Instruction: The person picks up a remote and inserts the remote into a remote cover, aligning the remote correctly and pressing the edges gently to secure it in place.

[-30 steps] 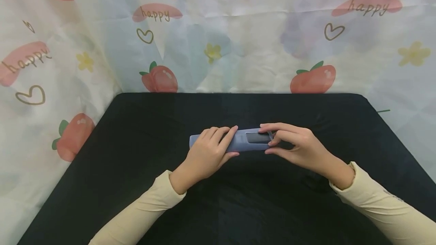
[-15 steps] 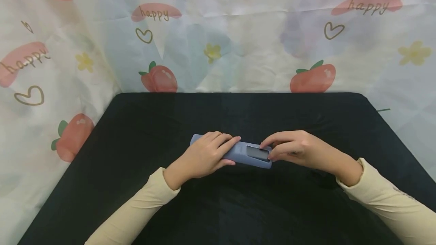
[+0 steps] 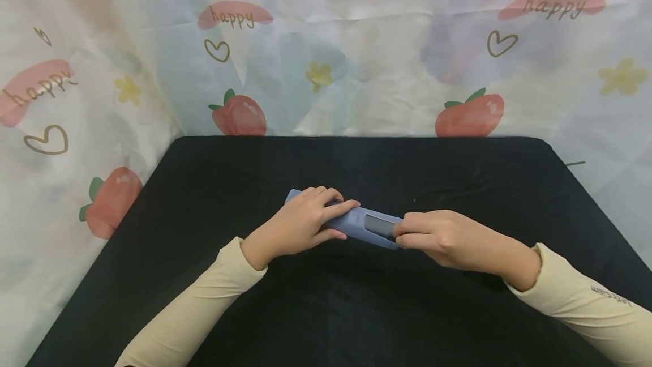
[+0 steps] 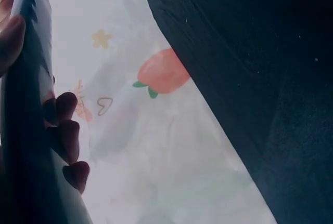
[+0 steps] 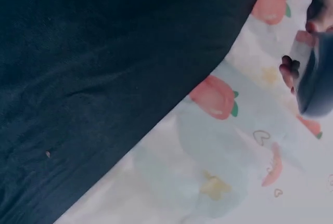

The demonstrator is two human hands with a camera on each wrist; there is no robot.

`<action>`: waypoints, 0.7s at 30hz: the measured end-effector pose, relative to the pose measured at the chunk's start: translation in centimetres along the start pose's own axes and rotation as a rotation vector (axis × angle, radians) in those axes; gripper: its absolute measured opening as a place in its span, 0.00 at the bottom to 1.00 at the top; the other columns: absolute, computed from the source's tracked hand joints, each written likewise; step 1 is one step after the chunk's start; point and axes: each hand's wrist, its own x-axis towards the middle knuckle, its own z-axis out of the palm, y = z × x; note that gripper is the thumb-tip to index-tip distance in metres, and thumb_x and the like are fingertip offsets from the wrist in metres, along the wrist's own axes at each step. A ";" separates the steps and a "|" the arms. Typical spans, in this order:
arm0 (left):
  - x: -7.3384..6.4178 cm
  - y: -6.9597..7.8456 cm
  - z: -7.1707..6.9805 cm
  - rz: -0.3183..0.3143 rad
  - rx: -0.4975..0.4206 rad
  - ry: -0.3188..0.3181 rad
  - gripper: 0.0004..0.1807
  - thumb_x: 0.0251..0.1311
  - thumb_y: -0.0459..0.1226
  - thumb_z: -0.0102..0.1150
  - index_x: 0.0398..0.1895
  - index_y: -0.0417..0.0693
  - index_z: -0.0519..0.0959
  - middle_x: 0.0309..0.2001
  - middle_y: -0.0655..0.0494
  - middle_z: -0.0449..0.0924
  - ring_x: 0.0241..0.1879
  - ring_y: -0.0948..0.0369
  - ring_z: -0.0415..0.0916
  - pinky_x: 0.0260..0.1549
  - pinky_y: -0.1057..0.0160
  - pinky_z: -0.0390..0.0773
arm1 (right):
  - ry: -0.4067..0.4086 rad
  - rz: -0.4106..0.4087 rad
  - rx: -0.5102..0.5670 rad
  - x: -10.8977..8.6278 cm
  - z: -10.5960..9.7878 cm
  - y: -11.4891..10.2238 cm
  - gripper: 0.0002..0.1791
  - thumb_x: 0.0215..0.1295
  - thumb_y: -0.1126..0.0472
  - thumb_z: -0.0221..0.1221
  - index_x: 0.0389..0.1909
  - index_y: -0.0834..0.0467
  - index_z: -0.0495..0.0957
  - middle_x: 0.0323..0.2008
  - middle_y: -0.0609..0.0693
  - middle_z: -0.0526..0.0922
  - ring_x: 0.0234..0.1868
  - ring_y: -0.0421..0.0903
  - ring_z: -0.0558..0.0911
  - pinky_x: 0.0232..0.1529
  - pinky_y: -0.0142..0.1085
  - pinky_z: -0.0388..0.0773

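Note:
A slim, long blue-grey case with a dark rectangular window near its right end is held above the black cloth, slanting down to the right. My left hand grips its left part, fingers over the far side and thumb along the near edge. In the left wrist view, fingertips curl round the edge of the shadowed case. My right hand pinches the right end beside the window, its fingertips covering that corner. The right wrist view catches the blurred case at its right edge.
A black cloth covers the table under both hands. Behind it and along the sides hangs a pale curtain printed with fruit, hearts and flowers.
The case has gone from nearly level to slanting down on the right. My right hand's spread fingers have closed together at its end, and that hand has moved lower.

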 end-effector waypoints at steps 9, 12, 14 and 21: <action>0.1 0.4 0.5 -0.085 -0.020 -0.032 0.31 0.54 0.54 0.61 0.61 0.55 0.73 0.43 0.56 0.76 0.38 0.61 0.71 0.40 0.64 0.71 | 0.041 0.030 -0.059 -0.5 1.4 -0.4 0.18 0.73 0.63 0.38 0.33 0.61 0.76 0.31 0.46 0.79 0.31 0.38 0.77 0.33 0.31 0.78; 0.1 0.6 0.5 -0.087 -0.032 -0.049 0.32 0.53 0.53 0.62 0.62 0.55 0.72 0.43 0.56 0.75 0.39 0.61 0.71 0.40 0.64 0.71 | 0.111 0.040 -0.031 -0.2 1.8 -0.6 0.16 0.73 0.61 0.41 0.33 0.61 0.77 0.31 0.46 0.78 0.32 0.39 0.76 0.35 0.30 0.76; 0.1 0.8 0.4 -0.082 -0.026 -0.059 0.32 0.53 0.53 0.62 0.62 0.55 0.72 0.44 0.56 0.75 0.39 0.61 0.71 0.41 0.64 0.71 | 0.158 0.065 -0.018 0.1 1.9 -0.7 0.15 0.73 0.60 0.43 0.32 0.60 0.76 0.30 0.45 0.77 0.36 0.42 0.76 0.45 0.33 0.73; 0.2 1.3 0.3 -0.065 0.006 0.017 0.33 0.53 0.52 0.64 0.63 0.52 0.71 0.44 0.54 0.75 0.40 0.60 0.73 0.43 0.63 0.73 | 0.246 0.237 0.112 0.6 1.5 -0.6 0.14 0.72 0.56 0.45 0.33 0.61 0.74 0.34 0.47 0.80 0.47 0.45 0.81 0.57 0.24 0.68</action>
